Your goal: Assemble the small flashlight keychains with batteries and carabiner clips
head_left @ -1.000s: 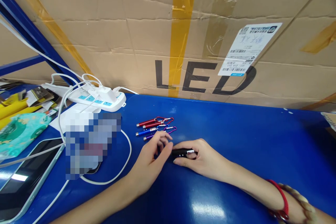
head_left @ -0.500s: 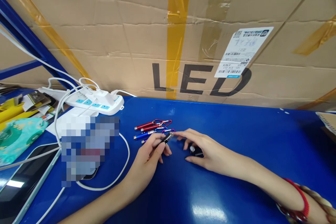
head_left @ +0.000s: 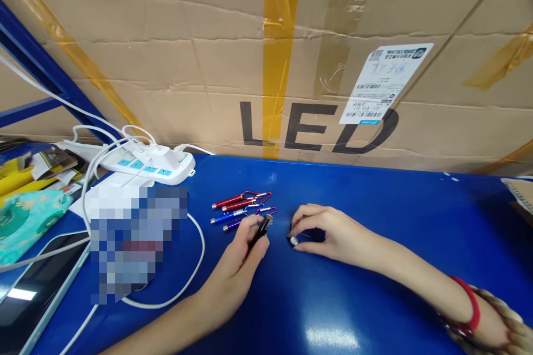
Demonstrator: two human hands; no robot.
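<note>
My left hand point(head_left: 237, 266) is closed around a slim black keychain flashlight point(head_left: 262, 227), its silvery end pointing up and away from me. To its right, my right hand point(head_left: 328, 230) pinches a small black piece with a round silver end point(head_left: 293, 241) between thumb and fingers, low over the table; the rest of that piece is hidden by the fingers. Just beyond my left hand lie slim metal keychain flashlights with carabiner clips: a red flashlight point(head_left: 228, 201), a second red flashlight point(head_left: 238, 205), a blue flashlight point(head_left: 227, 217) and a purple flashlight point(head_left: 231, 225) partly covered by my fingers.
A large cardboard box point(head_left: 200, 66) marked LED stands along the table's back edge. At the left are a white power strip point(head_left: 179, 172) with cables, a tablet point(head_left: 37, 283), a teal packet point(head_left: 33, 222) and a blurred-out patch. A white cable loops near my left forearm.
My right hand's fingers have drawn back from the black flashlight's end and closed on the small black piece, which was loose under the palm. My left hand has tilted the flashlight more upright.
</note>
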